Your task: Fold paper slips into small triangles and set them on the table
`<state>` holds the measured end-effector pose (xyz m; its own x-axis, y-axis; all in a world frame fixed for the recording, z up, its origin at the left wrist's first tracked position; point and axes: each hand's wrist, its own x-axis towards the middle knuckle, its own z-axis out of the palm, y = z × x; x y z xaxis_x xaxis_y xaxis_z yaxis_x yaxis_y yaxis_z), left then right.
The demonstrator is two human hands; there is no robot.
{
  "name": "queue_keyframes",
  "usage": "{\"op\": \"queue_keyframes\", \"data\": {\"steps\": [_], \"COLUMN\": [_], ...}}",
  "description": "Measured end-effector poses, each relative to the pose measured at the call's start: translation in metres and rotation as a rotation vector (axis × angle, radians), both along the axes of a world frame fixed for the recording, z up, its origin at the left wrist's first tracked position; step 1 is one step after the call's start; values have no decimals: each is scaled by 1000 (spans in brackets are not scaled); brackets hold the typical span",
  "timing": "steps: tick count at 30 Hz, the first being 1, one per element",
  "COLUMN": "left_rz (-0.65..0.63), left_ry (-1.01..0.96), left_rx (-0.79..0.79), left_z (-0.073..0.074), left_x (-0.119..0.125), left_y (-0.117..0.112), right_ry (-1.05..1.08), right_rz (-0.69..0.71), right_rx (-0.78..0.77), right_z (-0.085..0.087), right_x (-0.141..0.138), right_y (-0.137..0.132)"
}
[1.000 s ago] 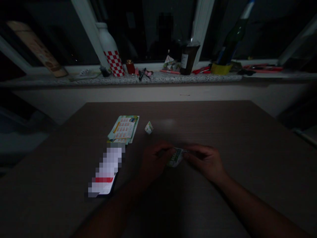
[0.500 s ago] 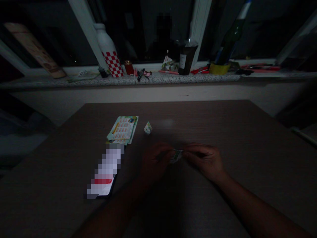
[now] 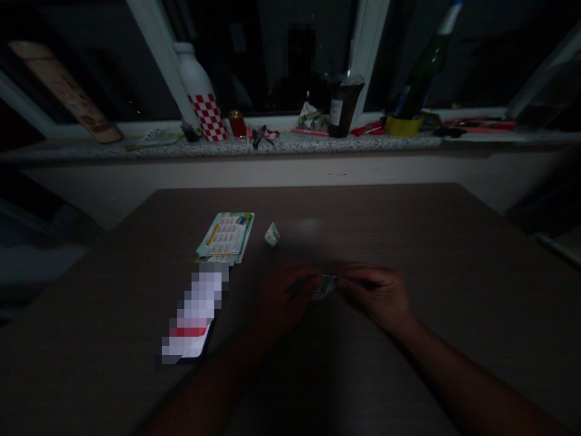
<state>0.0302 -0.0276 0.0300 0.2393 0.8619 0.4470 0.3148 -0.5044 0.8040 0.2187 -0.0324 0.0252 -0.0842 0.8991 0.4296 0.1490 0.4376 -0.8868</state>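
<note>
The scene is dim. My left hand and my right hand meet over the brown table, and both pinch a small printed piece of paper between their fingertips. Only a sliver of that paper shows between the fingers. A small folded paper shape lies on the table just beyond my left hand. A stack of printed paper cards lies further left. A phone with a lit screen rests near it, left of my left forearm.
A stone window sill runs behind the table. On it stand a white bottle with red checks, a dark cup, a green bottle in a yellow tape roll, pens and small clutter.
The paper between my fingers shows less than a second ago; it looks folded smaller. Both hands stay in the same place.
</note>
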Motion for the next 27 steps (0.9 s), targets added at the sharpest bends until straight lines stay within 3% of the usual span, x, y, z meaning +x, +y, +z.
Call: {"op": "queue_keyframes", "data": {"steps": [13,27], "left_rz": [-7,8], "left_ry": [37,-55], "left_rx": [-14,26], "left_z": [1,4], "left_x": [0,-1], "left_y": [-1,-1], "right_ry": [44,-7], "right_rz": [-17,24], "right_rx": [10,17], "right_z": [1,1], "right_x": [-2,1], "right_y": [-1,0]}}
